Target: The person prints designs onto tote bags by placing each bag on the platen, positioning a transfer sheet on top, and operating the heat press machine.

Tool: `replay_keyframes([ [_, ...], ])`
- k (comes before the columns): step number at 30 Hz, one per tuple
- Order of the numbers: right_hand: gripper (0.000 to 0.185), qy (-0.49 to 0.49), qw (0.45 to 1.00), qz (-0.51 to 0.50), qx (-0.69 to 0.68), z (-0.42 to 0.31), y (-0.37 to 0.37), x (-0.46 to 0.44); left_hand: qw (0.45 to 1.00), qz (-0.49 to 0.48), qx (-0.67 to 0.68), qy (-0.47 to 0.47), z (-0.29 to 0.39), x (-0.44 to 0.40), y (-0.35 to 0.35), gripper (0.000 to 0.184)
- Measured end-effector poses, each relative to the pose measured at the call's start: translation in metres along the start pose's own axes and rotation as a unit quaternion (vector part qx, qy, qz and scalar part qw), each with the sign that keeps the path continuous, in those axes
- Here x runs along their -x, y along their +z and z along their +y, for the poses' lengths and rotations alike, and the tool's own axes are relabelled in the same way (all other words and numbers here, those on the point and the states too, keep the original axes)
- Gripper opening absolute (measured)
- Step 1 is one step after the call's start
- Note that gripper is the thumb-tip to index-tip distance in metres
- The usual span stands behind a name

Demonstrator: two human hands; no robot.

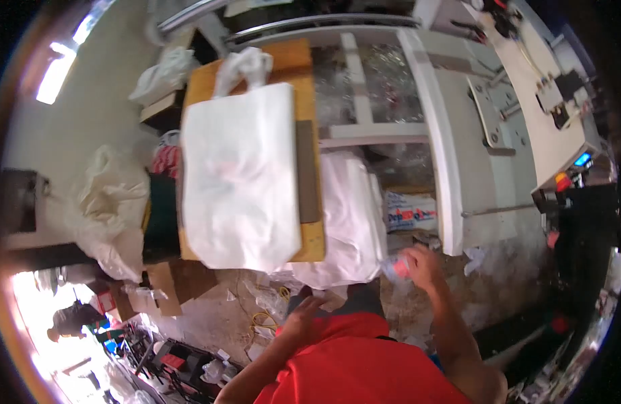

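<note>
A white tote bag (239,175) lies flat on an orange board (309,94), its handles spread toward the far end. Faint reddish marks show in the middle of its blurred face. Beside it and lower down, more white bags (354,215) lie stacked. My left hand (303,320) is in front of my waist, just below the board's near edge, fingers loosely stretched and nothing visible in them. My right hand (421,268) is closed on a small clear plastic piece with pink in it (398,268), right of the stacked bags. Motion blur hides its exact kind.
A white machine frame (431,135) stands at the right, with a control box (579,161) beyond. White cloth (108,209) hangs at the left. Cardboard boxes (169,286) and a yellow cord (262,322) are on the floor. Another person (78,320) is at the far left.
</note>
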State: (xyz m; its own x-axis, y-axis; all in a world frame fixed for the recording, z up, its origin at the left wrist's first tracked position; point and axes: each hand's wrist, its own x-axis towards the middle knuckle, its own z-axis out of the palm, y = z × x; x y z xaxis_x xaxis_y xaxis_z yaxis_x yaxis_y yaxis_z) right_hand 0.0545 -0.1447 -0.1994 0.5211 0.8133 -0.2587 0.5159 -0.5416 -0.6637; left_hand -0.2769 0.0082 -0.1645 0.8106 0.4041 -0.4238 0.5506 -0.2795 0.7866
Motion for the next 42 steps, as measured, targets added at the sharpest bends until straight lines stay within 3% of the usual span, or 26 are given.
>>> replay_keyframes([
  [2,0.020,-0.036,0.998,-0.044,-0.026,-0.063,-0.021,0.007,0.994,0.088,0.010,0.061,0.059,-0.023,-0.024,0.050],
  [4,0.015,-0.059,0.986,-0.119,-0.104,-0.124,-0.031,0.005,0.986,0.132,0.006,0.098,0.066,-0.031,-0.058,0.046],
  [5,0.024,-0.156,0.980,-0.091,-0.088,-0.129,-0.020,-0.002,0.994,0.081,0.051,0.048,0.056,-0.032,-0.076,0.039],
  [6,0.024,-0.160,0.980,-0.083,-0.082,-0.152,-0.022,-0.007,0.995,0.025,0.096,-0.004,0.049,-0.034,-0.097,0.033],
  [8,0.040,-0.035,0.976,-0.128,-0.173,-0.207,-0.029,-0.031,0.994,0.068,0.081,0.025,0.036,-0.040,-0.159,0.022],
  [10,0.052,-0.065,0.989,-0.027,-0.128,-0.224,-0.023,-0.064,0.974,0.171,0.144,0.025,-0.016,-0.061,-0.208,0.025],
  [12,0.050,-0.117,0.974,0.143,-0.129,-0.235,-0.007,-0.097,0.960,0.251,0.119,0.045,-0.050,-0.084,-0.265,0.028],
  [13,0.050,-0.118,0.974,0.148,-0.126,-0.241,0.003,-0.112,0.949,0.303,0.083,0.033,-0.055,-0.091,-0.288,0.029],
  [15,0.038,-0.115,0.940,0.273,-0.169,-0.257,0.029,-0.138,0.934,0.331,0.129,0.027,-0.088,-0.118,-0.316,0.029],
  [16,0.038,-0.115,0.939,0.279,-0.167,-0.263,0.044,-0.147,0.931,0.340,0.132,0.014,-0.092,-0.126,-0.327,0.029],
  [18,0.028,-0.205,0.918,0.339,-0.007,-0.274,0.076,-0.164,0.930,0.345,0.125,0.013,-0.106,-0.142,-0.334,0.030],
  [20,0.024,-0.271,0.903,0.333,0.034,-0.277,0.106,-0.177,0.929,0.351,0.118,0.013,-0.103,-0.145,-0.340,0.031],
  [22,0.028,-0.269,0.911,0.302,0.083,-0.279,0.122,-0.179,0.920,0.391,-0.023,-0.004,-0.091,-0.135,-0.337,0.033],
  [23,0.029,-0.250,0.919,0.287,0.106,-0.278,0.130,-0.180,0.920,0.391,-0.022,-0.001,-0.092,-0.130,-0.335,0.033],
  [24,0.030,-0.230,0.926,0.271,0.129,-0.275,0.136,-0.183,0.907,0.404,-0.111,0.036,-0.096,-0.123,-0.331,0.034],
  [25,0.033,-0.229,0.927,0.268,0.126,-0.273,0.137,-0.185,0.885,0.415,-0.199,0.071,-0.099,-0.117,-0.327,0.034],
  [31,0.036,-0.219,0.924,0.280,0.140,-0.272,0.141,-0.183,0.853,0.428,-0.258,0.147,-0.112,-0.105,-0.300,0.033],
  [42,0.039,-0.234,0.914,0.305,0.131,-0.263,0.147,-0.185,0.850,0.432,-0.261,0.149,-0.114,-0.103,-0.296,0.037],
])
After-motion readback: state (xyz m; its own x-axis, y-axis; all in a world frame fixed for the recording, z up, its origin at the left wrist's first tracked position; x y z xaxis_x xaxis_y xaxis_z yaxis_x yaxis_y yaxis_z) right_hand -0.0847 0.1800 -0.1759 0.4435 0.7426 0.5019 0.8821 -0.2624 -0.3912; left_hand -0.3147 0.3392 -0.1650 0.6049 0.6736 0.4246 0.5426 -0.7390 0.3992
